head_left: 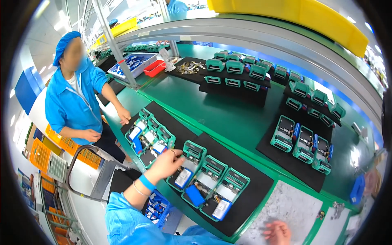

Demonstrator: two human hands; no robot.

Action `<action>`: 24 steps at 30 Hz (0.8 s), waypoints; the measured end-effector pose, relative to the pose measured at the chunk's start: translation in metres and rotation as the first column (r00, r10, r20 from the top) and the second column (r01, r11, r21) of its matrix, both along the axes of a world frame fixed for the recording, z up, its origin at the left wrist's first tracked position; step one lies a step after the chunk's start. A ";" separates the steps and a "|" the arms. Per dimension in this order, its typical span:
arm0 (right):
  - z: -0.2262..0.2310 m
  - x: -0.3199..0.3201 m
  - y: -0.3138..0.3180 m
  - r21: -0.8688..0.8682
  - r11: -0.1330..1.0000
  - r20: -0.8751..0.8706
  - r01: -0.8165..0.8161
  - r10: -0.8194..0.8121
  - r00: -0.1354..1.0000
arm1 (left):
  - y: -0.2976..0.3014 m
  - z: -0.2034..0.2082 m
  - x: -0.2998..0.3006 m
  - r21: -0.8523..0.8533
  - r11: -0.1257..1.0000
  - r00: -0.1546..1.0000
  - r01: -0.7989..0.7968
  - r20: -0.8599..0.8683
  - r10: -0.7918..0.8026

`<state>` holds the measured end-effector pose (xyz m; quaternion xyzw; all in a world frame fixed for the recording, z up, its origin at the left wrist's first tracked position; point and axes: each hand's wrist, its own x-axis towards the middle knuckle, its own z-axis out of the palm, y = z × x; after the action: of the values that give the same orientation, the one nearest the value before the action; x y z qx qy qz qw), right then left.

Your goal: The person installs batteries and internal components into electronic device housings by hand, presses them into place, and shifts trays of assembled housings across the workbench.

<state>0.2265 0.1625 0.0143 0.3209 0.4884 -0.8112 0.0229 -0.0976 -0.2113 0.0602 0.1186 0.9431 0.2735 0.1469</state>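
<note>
My left hand (165, 165), with a blue band at the wrist, reaches over the near bench. Its fingers are curled closed at the left edge of a green plastic case (195, 149), which holds a white-and-blue battery pack (183, 178). Two more green cases (211, 165) (237, 179) lie beside it on a black mat (255, 184), one with a blue pack (195, 196), the other with a white-and-blue one (221, 209). Partly smeared by motion, my right hand (277, 232) is over a pale sheet (288, 208), fingers loosely apart and nothing visible in them.
At left, a co-worker in a blue smock (75, 104) reaches toward more green cases (149, 136). Several finished-looking rows of cases (304, 143) lie on mats across the bench. A red tray (154, 68), a bin of blue packs (132, 65) and a cart handle (75, 175) stand around.
</note>
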 end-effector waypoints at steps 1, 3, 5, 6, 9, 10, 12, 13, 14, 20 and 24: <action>0.004 -0.002 -0.007 -0.056 0.995 0.000 -0.079 0.079 0.997 | 0.013 -0.002 0.013 0.031 0.999 0.984 0.028 -0.176 -0.022; 0.009 -0.006 -0.022 -0.180 0.961 -0.022 -0.208 0.208 0.978 | 0.017 -0.015 0.022 -0.013 0.998 0.953 0.063 -0.297 -0.064; 0.009 -0.009 -0.029 -0.198 0.962 -0.043 -0.188 0.183 0.982 | 0.019 -0.016 0.026 -0.002 1.000 0.945 0.030 -0.327 -0.030; 0.008 -0.011 -0.032 -0.214 0.962 -0.058 -0.171 0.163 0.985 | 0.019 -0.019 0.027 0.003 1.000 0.937 0.014 -0.349 -0.012; 0.009 -0.020 -0.027 -0.249 0.947 -0.062 -0.203 0.194 0.979 | 0.023 -0.030 0.031 0.013 0.999 0.920 -0.033 -0.390 0.035; 0.012 -0.023 -0.031 -0.234 0.943 -0.074 -0.234 0.223 0.972 | 0.024 -0.031 0.032 0.005 0.998 0.915 -0.059 -0.400 0.056; 0.008 -0.022 -0.045 -0.046 0.963 -0.070 -0.265 0.262 0.963 | 0.026 -0.027 0.034 -0.023 0.996 0.907 -0.087 -0.416 0.070; 0.008 -0.021 -0.048 -0.091 0.975 -0.086 -0.201 0.193 0.977 | 0.027 -0.024 0.036 -0.041 0.995 0.905 -0.092 -0.421 0.066; 0.007 -0.021 -0.050 -0.136 0.981 -0.096 -0.140 0.127 0.987 | 0.025 -0.023 0.035 -0.053 0.995 0.908 -0.086 -0.414 0.057; 0.003 -0.043 -0.051 -0.244 0.962 -0.021 -0.121 0.120 0.993 | 0.033 -0.007 0.021 -0.081 0.981 0.951 -0.177 -0.272 0.149; -0.002 -0.066 -0.060 0.345 0.849 0.029 -0.399 0.415 0.909 | 0.030 -0.027 0.002 -0.030 0.993 0.924 -0.118 -0.369 0.099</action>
<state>0.1602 0.1025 0.0127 0.1903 0.6795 -0.6972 0.1265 -0.0956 -0.1810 0.0330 0.1115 0.9658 0.2298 -0.0442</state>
